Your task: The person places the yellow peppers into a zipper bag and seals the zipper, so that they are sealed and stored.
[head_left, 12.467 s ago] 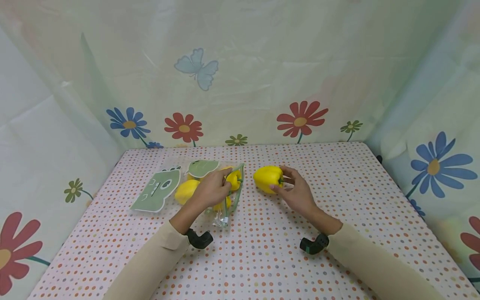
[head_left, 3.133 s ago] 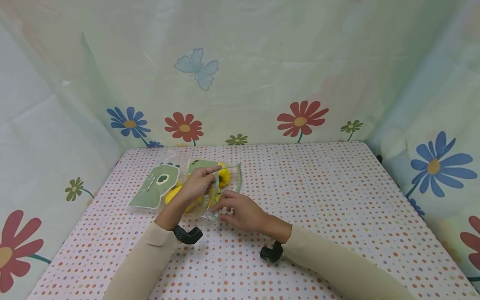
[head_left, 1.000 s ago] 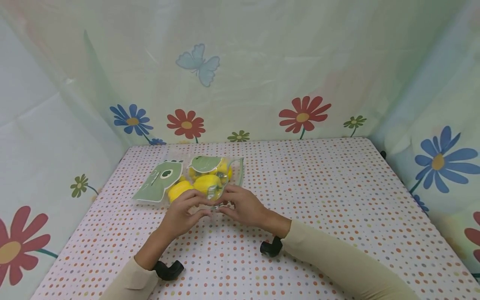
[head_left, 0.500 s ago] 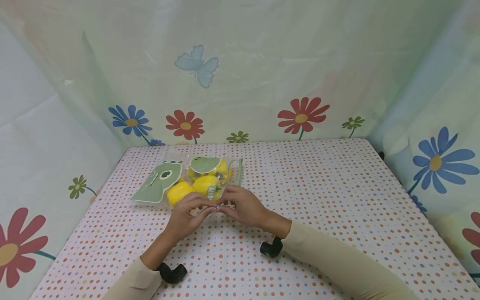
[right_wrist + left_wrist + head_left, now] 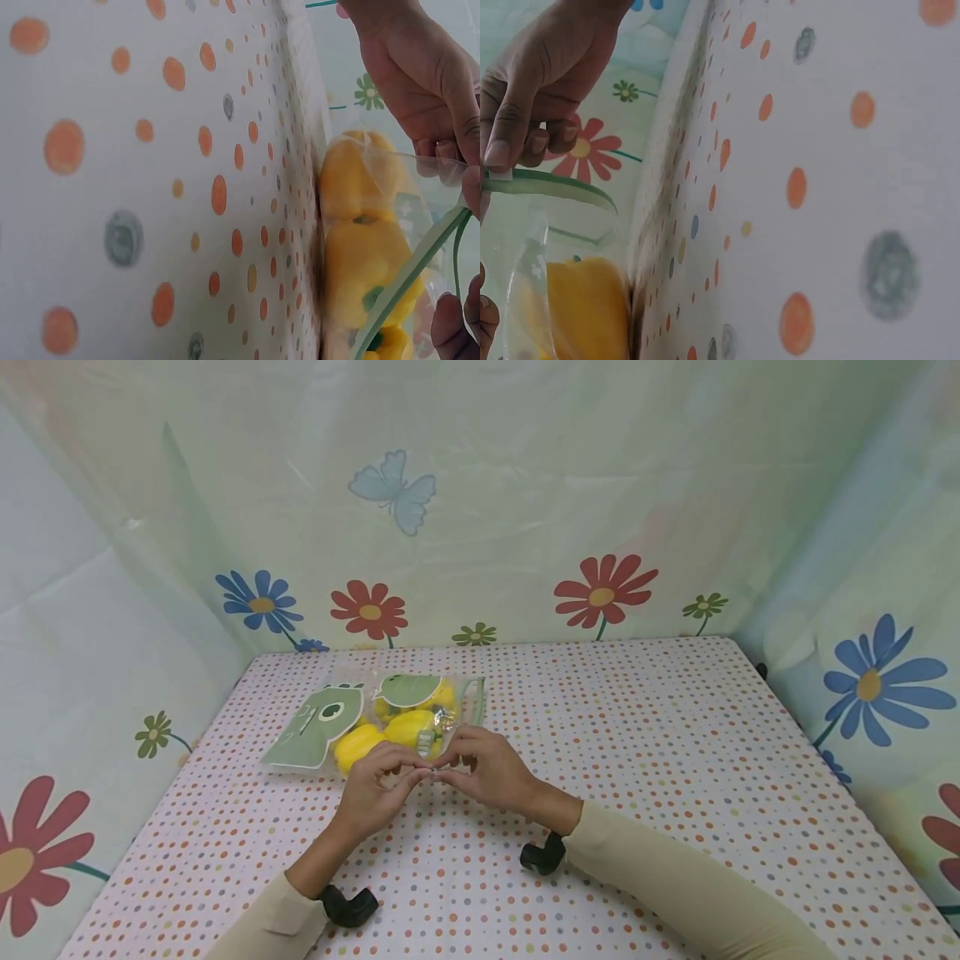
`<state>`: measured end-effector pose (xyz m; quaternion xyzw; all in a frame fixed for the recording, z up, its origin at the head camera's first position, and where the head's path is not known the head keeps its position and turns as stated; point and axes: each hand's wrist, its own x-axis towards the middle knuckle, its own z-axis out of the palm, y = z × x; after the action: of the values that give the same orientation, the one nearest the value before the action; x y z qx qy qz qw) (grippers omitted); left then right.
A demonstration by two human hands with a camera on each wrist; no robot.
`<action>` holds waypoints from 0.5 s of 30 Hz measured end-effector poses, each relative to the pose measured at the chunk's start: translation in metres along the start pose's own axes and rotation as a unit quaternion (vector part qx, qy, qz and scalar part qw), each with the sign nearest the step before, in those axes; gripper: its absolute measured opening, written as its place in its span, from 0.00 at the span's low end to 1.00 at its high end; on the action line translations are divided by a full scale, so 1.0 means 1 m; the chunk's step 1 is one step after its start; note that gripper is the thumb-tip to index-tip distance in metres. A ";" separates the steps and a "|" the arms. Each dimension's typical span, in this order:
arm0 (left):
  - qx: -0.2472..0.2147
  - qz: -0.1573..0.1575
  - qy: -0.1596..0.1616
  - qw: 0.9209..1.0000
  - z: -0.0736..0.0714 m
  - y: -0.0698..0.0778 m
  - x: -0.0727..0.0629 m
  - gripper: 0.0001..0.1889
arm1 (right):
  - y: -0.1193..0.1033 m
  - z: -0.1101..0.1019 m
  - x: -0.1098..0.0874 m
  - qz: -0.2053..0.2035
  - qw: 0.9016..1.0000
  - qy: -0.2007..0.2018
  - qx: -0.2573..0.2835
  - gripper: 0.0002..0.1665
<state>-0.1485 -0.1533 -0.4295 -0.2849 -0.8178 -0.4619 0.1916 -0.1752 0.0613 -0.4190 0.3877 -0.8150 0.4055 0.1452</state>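
A clear zip bag (image 5: 311, 731) with a green dinosaur print lies on its side on the table. Several yellow bell peppers (image 5: 358, 745) show through its plastic. At its near right corner my left hand (image 5: 369, 792) and right hand (image 5: 493, 770) meet, fingertips close together, each pinching the bag's edge. The left wrist view shows my right thumb over a small white piece (image 5: 500, 175) on the green zip strip (image 5: 559, 185). In the right wrist view, my left hand (image 5: 420, 75) pinches the clear film, and the two green strips (image 5: 405, 289) stand apart. The hands partly hide the corner.
A dotted cloth (image 5: 637, 735) covers the table. Behind and at both sides hang pale curtains (image 5: 510, 468) printed with flowers and a butterfly. A black wrist camera (image 5: 348, 907) sits under each sleeve.
The yellow bell pepper my right hand held outside the bag is gone from the table's right. My left hand has come from the bag's far side to the near corner, beside my right.
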 end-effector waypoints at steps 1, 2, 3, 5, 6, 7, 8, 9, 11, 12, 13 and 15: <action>0.000 -0.002 0.000 1.000 0.000 0.000 0.000 0.05 | 0.000 0.000 0.000 -0.001 1.000 -0.002 0.003 0.06; 0.001 -0.003 0.000 1.000 0.000 0.000 0.000 0.04 | 0.001 -0.001 0.001 -0.003 1.000 -0.005 0.006 0.06; 0.002 -0.004 -0.001 1.000 0.000 -0.001 0.000 0.04 | 0.001 -0.001 0.001 -0.008 1.000 -0.008 0.006 0.06; 0.003 -0.003 -0.003 1.000 0.000 0.000 0.001 0.03 | 0.002 -0.002 0.002 -0.023 1.000 -0.013 -0.001 0.05; 0.002 -0.002 -0.004 1.000 0.000 0.000 0.001 0.03 | 0.003 -0.002 0.002 -0.033 0.999 -0.017 -0.009 0.05; 0.001 -0.003 -0.006 1.000 0.000 0.000 0.001 0.03 | 0.003 -0.003 0.003 -0.046 0.999 -0.020 -0.018 0.05; 0.000 -0.003 -0.006 1.000 0.000 0.001 0.002 0.03 | 0.004 -0.004 0.004 -0.058 0.998 -0.023 -0.030 0.04; -0.001 -0.003 -0.007 1.000 0.000 0.001 0.002 0.03 | 0.005 -0.005 0.005 -0.071 0.996 -0.026 -0.044 0.04; -0.004 -0.004 -0.006 1.000 -0.001 0.003 0.003 0.03 | 0.008 -0.008 0.006 -0.091 0.992 -0.032 -0.075 0.04; -0.004 -0.003 -0.004 1.000 -0.001 0.004 0.003 0.02 | 0.010 -0.010 0.007 -0.094 0.991 -0.036 -0.087 0.05; -0.004 -0.001 -0.002 1.000 0.000 0.005 0.004 0.01 | 0.012 -0.012 0.008 -0.096 0.990 -0.041 -0.098 0.05; -0.006 0.001 0.004 1.000 0.000 0.006 0.005 0.03 | 0.019 -0.017 0.010 -0.083 0.987 -0.050 -0.125 0.06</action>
<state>-0.1478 -0.1496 -0.4226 -0.2849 -0.8143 -0.4674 0.1933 -0.1976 0.0760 -0.4134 0.4529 -0.8302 0.2673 0.1848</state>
